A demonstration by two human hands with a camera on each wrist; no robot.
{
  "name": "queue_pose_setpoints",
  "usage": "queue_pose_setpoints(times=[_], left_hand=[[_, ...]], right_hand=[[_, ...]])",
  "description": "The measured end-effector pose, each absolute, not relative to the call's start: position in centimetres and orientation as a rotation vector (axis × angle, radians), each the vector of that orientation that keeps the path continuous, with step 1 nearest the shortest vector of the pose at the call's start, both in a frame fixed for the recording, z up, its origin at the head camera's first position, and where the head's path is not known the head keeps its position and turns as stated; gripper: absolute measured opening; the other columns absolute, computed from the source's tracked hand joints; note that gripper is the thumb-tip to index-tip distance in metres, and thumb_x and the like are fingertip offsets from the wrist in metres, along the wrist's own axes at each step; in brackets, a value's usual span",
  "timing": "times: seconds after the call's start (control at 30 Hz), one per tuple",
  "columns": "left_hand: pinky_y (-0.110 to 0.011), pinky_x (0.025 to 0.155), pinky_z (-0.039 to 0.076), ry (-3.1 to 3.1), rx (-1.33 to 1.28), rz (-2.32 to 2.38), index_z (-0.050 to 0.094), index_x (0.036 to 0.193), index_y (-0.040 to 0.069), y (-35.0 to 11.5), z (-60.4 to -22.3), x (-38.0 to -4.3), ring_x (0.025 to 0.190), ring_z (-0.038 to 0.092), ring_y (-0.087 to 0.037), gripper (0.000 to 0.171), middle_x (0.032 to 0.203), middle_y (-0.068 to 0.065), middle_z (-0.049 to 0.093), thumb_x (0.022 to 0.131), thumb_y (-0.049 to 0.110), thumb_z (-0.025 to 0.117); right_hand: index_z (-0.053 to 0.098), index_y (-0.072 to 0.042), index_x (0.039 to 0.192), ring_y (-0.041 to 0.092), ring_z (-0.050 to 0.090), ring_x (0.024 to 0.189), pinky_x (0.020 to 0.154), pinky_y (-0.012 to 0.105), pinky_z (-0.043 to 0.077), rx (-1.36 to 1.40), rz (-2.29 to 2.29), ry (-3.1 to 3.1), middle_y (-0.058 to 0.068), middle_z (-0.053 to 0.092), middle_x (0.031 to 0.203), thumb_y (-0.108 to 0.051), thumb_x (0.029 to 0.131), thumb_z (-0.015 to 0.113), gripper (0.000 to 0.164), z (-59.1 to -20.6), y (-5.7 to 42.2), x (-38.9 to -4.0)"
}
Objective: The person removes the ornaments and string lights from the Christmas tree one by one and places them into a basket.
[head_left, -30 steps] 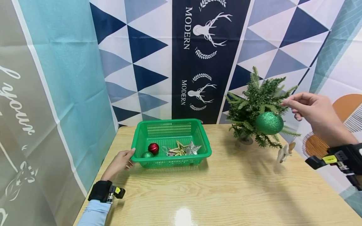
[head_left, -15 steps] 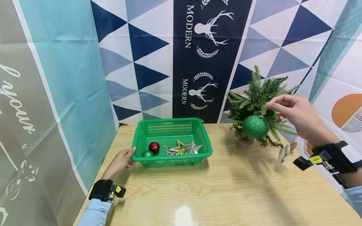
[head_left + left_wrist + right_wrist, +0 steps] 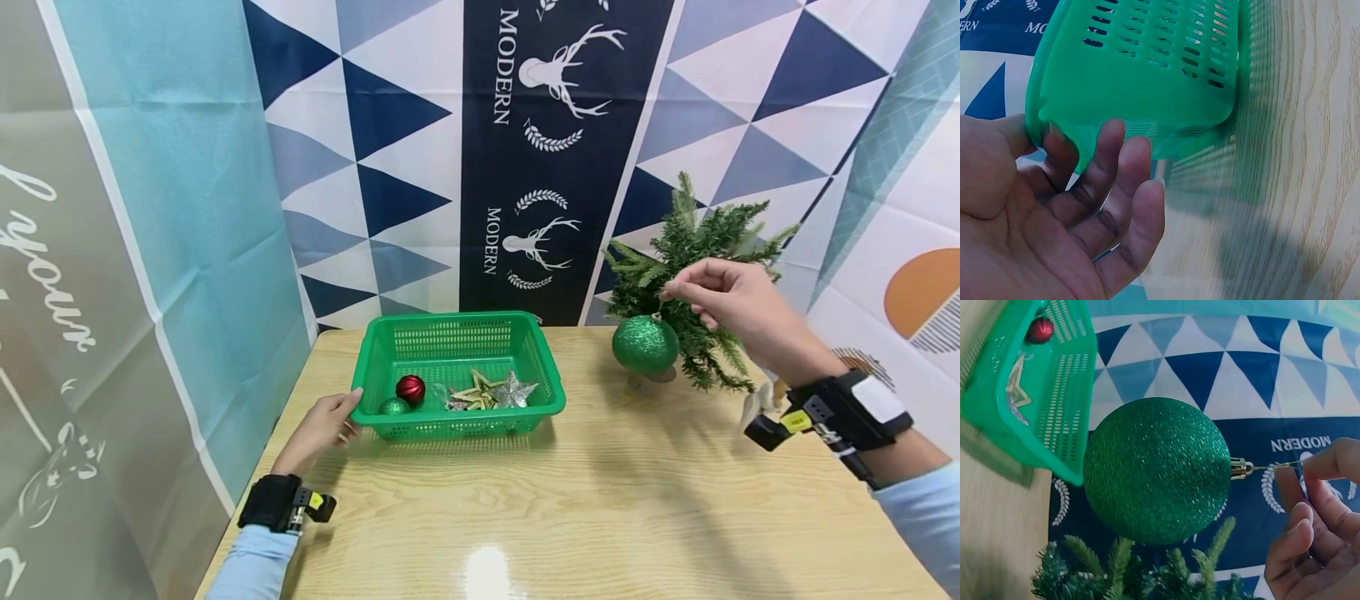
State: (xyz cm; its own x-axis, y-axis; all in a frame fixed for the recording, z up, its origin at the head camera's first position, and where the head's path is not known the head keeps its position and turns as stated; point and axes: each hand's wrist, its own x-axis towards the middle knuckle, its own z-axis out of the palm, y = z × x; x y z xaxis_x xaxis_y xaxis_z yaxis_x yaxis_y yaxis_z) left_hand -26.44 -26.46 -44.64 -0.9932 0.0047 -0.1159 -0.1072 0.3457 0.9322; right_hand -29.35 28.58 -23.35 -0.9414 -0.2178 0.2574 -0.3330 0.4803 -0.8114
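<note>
My right hand (image 3: 738,312) pinches the thin string of a glittery green Christmas bauble (image 3: 645,344) between thumb and forefinger. The bauble hangs below the fingertips, in front of the small artificial Christmas tree (image 3: 686,242). In the right wrist view the bauble's gold cap (image 3: 1240,468) and string show, the string's end held at the fingertips. My left hand (image 3: 321,427) grips the front left corner of the green plastic basket (image 3: 457,427); the left wrist view shows thumb and forefinger at the rim (image 3: 1036,119), the other fingers loosely bent below it.
In the basket lie a red bauble (image 3: 410,389), a smaller green bauble (image 3: 394,406), a gold star (image 3: 477,392) and a silver star (image 3: 513,391). A pale ornament (image 3: 759,402) hangs low at the tree's right, partly behind the wrist camera. Patterned cloth (image 3: 405,125) backs the wooden table (image 3: 465,508).
My right hand has moved left with the green bauble, from the tree's right side to in front of its left part. The left hand keeps its place at the basket.
</note>
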Motion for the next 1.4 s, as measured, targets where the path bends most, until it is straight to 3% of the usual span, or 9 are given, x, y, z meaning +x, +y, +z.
queue_pose_setpoints(times=[0.5, 0.7, 1.07, 1.27, 1.4], left_hand=[[-0.043, 0.074, 0.054, 2.489, -0.075, 1.753, 0.061, 0.120, -0.004, -26.5, -44.8, -26.5, 0.085, 0.063, -0.039, 0.055, 0.094, -0.022, 0.063, 0.111, 0.048, 0.044], [-0.042, 0.073, 0.055, 2.499, -0.091, 1.742, 0.060, 0.122, -0.005, -26.5, -44.7, -26.5, 0.084, 0.063, -0.037, 0.056, 0.094, -0.023, 0.063, 0.111, 0.048, 0.044], [-0.040, 0.073, 0.055, 2.510, -0.105, 1.729, 0.061, 0.122, -0.004, -26.4, -44.9, -26.4, 0.086, 0.063, -0.039, 0.055, 0.093, -0.020, 0.063, 0.111, 0.047, 0.044], [-0.037, 0.070, 0.054, 2.515, -0.104, 1.739, 0.062, 0.120, -0.003, -26.4, -44.8, -26.5, 0.085, 0.063, -0.038, 0.053, 0.094, -0.022, 0.063, 0.112, 0.046, 0.043], [-0.037, 0.071, 0.053, 2.512, -0.114, 1.736, 0.062, 0.118, -0.002, -26.4, -44.8, -26.5, 0.087, 0.063, -0.042, 0.051, 0.093, -0.021, 0.063, 0.112, 0.045, 0.043]], right_hand=[[0.067, 0.001, 0.114, 0.014, 0.051, 0.068, 0.055, 0.028, 0.044, 0.529, 1.571, -2.570, -0.003, 0.074, 0.104, -0.023, 0.105, 0.065, 0.025, -24.5, 25.8, -30.3], [0.067, 0.000, 0.115, 0.017, 0.047, 0.067, 0.056, 0.029, 0.042, 0.541, 1.556, -2.605, 0.003, 0.073, 0.106, -0.026, 0.105, 0.066, 0.028, -24.9, 24.7, -30.7], [0.066, -0.004, 0.113, 0.019, 0.054, 0.077, 0.059, 0.031, 0.043, 0.586, 1.415, -2.691, 0.000, 0.072, 0.109, -0.034, 0.104, 0.066, 0.031, -26.4, 22.8, -31.8], [0.066, -0.004, 0.113, 0.019, 0.047, 0.068, 0.058, 0.031, 0.043, 0.603, 1.416, -2.707, 0.004, 0.070, 0.102, -0.035, 0.104, 0.067, 0.032, -27.0, 22.0, -32.5], [0.066, -0.004, 0.113, 0.018, 0.052, 0.071, 0.058, 0.031, 0.046, 0.625, 1.411, -2.711, 0.006, 0.071, 0.105, -0.035, 0.103, 0.067, 0.033, -27.4, 21.3, -32.8]])
